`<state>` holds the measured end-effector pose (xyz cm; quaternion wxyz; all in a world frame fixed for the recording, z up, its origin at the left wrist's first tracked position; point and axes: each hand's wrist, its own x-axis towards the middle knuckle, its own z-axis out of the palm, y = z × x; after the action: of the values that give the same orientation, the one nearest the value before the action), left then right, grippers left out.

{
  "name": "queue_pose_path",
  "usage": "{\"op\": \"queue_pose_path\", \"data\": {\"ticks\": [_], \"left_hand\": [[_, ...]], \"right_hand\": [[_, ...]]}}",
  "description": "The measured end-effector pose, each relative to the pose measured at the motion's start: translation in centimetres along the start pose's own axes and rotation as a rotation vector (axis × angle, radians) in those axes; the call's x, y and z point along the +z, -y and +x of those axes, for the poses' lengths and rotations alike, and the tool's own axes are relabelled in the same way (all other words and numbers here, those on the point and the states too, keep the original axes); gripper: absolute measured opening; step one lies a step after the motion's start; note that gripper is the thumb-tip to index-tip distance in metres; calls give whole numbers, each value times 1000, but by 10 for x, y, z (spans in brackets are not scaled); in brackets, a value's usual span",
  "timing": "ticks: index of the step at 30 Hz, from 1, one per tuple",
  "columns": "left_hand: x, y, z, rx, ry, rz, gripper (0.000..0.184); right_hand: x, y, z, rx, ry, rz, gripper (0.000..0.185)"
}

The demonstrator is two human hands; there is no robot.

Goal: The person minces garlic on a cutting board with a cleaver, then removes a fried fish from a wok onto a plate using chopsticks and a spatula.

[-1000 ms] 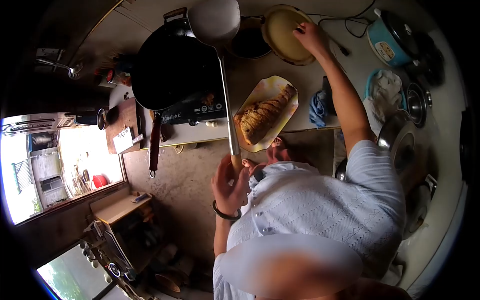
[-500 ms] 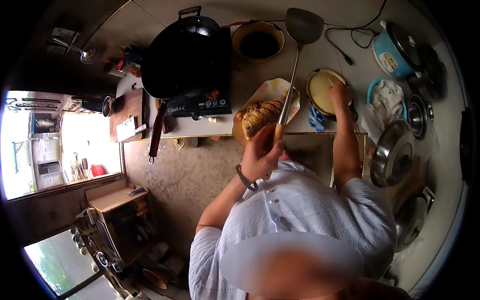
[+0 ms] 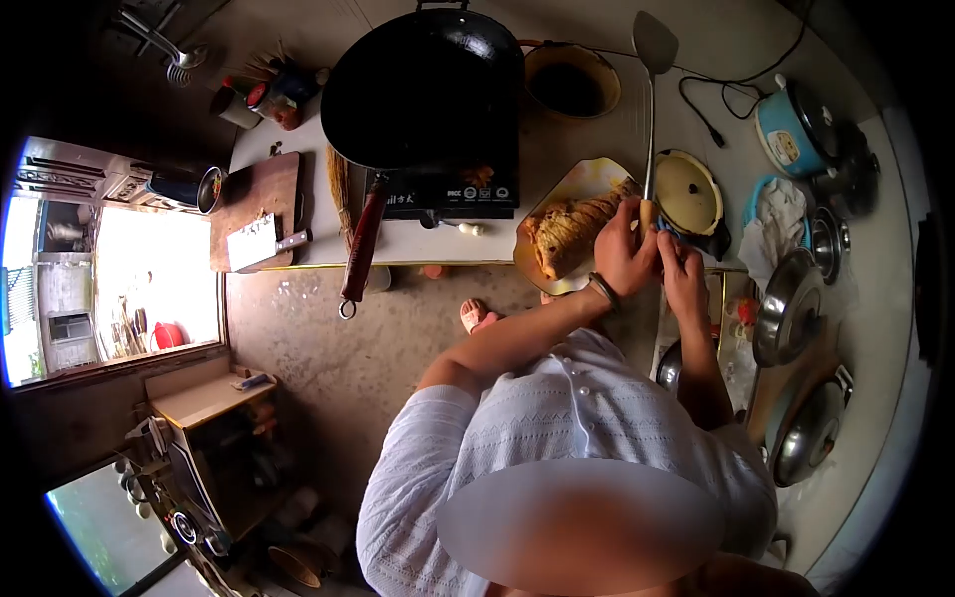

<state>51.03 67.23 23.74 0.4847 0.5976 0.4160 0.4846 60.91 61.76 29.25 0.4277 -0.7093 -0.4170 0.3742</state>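
Observation:
My left hand (image 3: 627,249), wearing a bracelet, grips the wooden handle of a spatula (image 3: 651,139) that points up and away. Close beside it, my right hand (image 3: 684,277) has its fingers drawn together near the handle's lower end. Whatever those fingers hold is hidden. A browned, scored fish (image 3: 575,231) lies on a patterned plate (image 3: 594,177), left of my hands. Just beyond my right hand stands a pot with a cream lid (image 3: 688,189) and dark knob. Part of a blue cloth (image 3: 686,235) shows at its near side.
A black wok (image 3: 423,95) sits on an induction cooker (image 3: 468,194), its handle jutting past the counter edge. Behind the plate is a bowl of dark liquid (image 3: 572,85). A cleaver (image 3: 255,242) rests on a cutting board (image 3: 261,189) at left. A blue rice cooker (image 3: 791,131) stands right.
My right hand has left the lid's knob and come back beside my left hand. The left hand, still holding the spatula, has moved right, off the plate. The view has shifted.

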Motion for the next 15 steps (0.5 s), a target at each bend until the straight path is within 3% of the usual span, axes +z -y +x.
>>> {"op": "queue_pose_path", "data": {"ticks": [2,4,5,10,11,14,15], "left_hand": [[2,6,6,122,-117,-38,38],[0,4,10,79,-87,-81,37],[-2,3,12,21,-37,-133,36],[-25,-5,15,-118,102,-266,39],[-32,-3,13,-76,115,-286,35],[-64,26,6,-76,373,-573,32],[-89,32,0,-186,507,-632,33]], "right_hand": [[16,-2,-4,-53,-66,-29,43],[28,-5,-3,-10,-179,-115,44],[40,-5,-1,-116,-234,12,47],[55,1,-2,20,-345,122,57],[61,4,0,-3,-404,150,46],[38,1,-1,66,-85,130,31],[42,12,-5,77,-122,113,22]]}}
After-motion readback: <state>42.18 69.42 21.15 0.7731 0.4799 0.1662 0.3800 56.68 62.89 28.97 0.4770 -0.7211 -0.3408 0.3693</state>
